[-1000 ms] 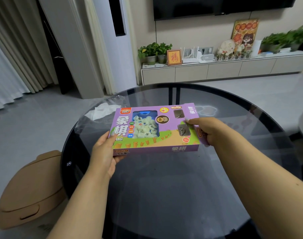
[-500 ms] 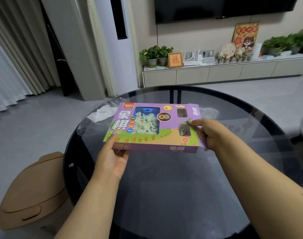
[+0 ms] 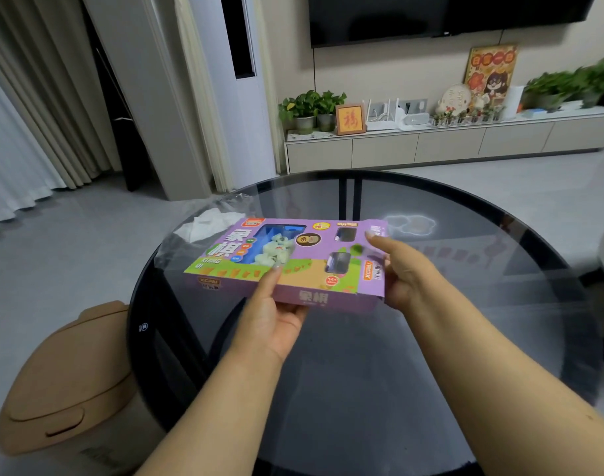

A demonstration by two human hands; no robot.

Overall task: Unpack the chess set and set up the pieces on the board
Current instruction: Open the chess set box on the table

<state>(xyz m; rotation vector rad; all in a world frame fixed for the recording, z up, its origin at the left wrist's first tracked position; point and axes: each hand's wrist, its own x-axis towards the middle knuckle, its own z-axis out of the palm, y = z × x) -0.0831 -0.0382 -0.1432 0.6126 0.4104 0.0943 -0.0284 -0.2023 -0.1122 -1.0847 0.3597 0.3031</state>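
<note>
A purple chess set box (image 3: 304,266) with a clear window showing pale round pieces is held flat above the round dark glass table (image 3: 379,372). My left hand (image 3: 273,310) grips the box's near long edge at the middle, thumb on top. My right hand (image 3: 407,269) holds the box's right end, fingers along its top corner and side flap. The box is closed. No board is in view.
Crumpled clear plastic wrap with white paper (image 3: 208,225) lies on the table's far left. A tan lidded bin (image 3: 67,379) stands on the floor at the left. A low cabinet with plants (image 3: 431,146) runs along the far wall.
My left hand has slid from the box's left corner to the middle of its near edge. The box has turned slightly and sits flatter; the right hand stays at the right end.
</note>
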